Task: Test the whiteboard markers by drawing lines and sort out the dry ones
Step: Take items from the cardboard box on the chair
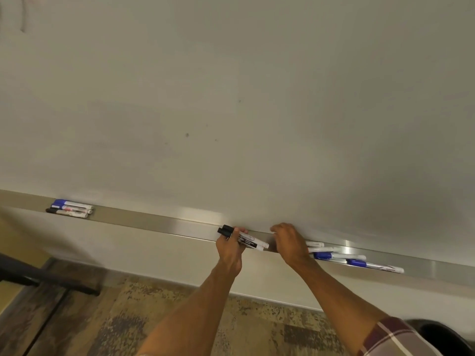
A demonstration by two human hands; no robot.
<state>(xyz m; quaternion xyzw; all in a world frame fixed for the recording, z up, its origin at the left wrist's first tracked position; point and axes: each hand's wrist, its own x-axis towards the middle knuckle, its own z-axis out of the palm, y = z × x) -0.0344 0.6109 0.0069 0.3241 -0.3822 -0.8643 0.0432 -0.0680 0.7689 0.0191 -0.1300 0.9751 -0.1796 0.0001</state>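
Note:
My left hand grips two black-capped markers held side by side just in front of the metal marker tray, caps pointing left. My right hand reaches into the tray to their right, fingers curled down over the tray edge; whether it holds anything is hidden. Right of that hand, several markers with blue caps lie in the tray. A separate group of three markers lies at the tray's far left. The whiteboard above is almost blank, with faint marks at its top left.
Below the tray is a pale wall strip, then patterned carpet. A dark chair base stands at the lower left. A black round bin sits at the lower right corner.

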